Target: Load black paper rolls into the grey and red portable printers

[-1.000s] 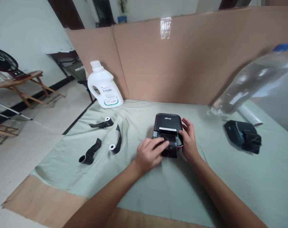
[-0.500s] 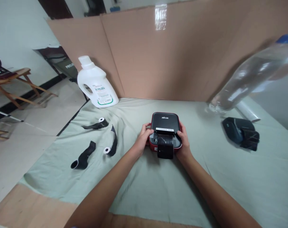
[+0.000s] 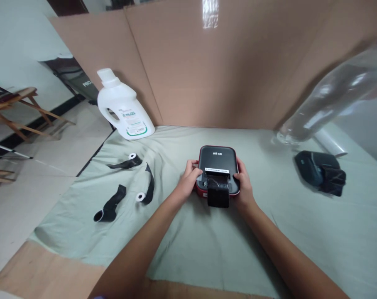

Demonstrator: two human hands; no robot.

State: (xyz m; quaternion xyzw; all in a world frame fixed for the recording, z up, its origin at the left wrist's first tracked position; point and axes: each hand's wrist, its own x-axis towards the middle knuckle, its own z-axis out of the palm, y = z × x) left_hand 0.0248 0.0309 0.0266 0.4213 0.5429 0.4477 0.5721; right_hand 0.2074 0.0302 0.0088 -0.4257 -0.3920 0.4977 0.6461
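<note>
A small black-and-red label printer (image 3: 219,160) is held between my two hands over the middle of the cloth. A strip of black paper (image 3: 218,197) hangs out of its near side. My left hand (image 3: 189,178) grips the left side, thumb on the top near the slot. On the opposite side my right hand (image 3: 244,182) is closed round the edge, its thumb also on top. Fingers under the printer are hidden. To the left lie three rolls with black strips: a far roll (image 3: 132,159), a middle roll (image 3: 141,197) and a near roll (image 3: 107,211).
A white jug (image 3: 126,108) leans by the cardboard wall (image 3: 207,74) at the back left. At the right stand a large clear plastic bottle (image 3: 322,99), a white tube (image 3: 331,143) and a second black device (image 3: 313,166). Pale green cloth (image 3: 188,249) covers the table.
The view has shifted slightly, and things at the right sit further right in the picture. Both hands keep their hold on the printer, with almost no movement.
</note>
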